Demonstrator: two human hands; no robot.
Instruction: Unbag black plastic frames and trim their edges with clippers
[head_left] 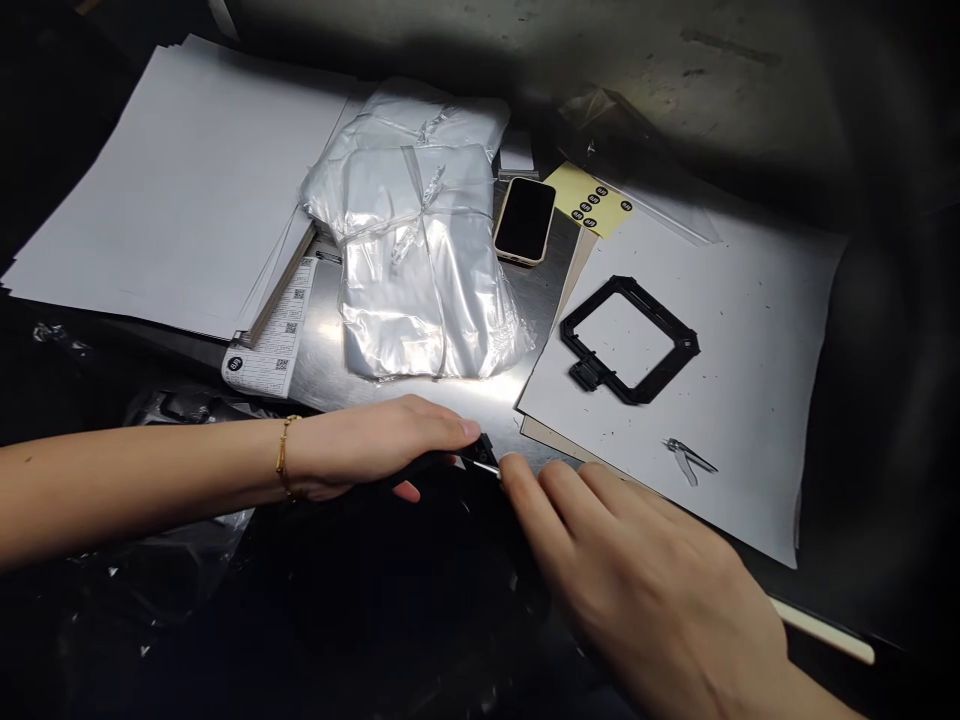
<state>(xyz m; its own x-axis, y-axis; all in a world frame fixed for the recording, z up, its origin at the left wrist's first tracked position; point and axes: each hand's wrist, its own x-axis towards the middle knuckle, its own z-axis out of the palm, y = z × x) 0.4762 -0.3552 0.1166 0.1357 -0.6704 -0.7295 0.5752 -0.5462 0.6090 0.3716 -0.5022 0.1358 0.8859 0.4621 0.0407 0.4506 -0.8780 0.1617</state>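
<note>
My left hand (382, 440) is closed around a small black plastic part (486, 448), with the thumb pressed on its top. Most of that part is hidden by the palm and the dark background. Fingers curled, my right hand (637, 570) grips a thin-bladed tool (825, 628). Its narrow metal tip touches or nearly touches the black part by the left thumb, and the end of a long cream handle shows beyond the right wrist. On white paper past the right hand lies an octagonal black plastic frame (667, 378) with a small block on one side.
Small nippers (688, 460) lie on the white paper (757, 440) among dark shavings. A phone (526, 220) and a yellow sticker sheet (562, 185) sit behind. Tied clear plastic bags (420, 290) stand mid-table, beside a paper stack (195, 180) and a label sheet (259, 365).
</note>
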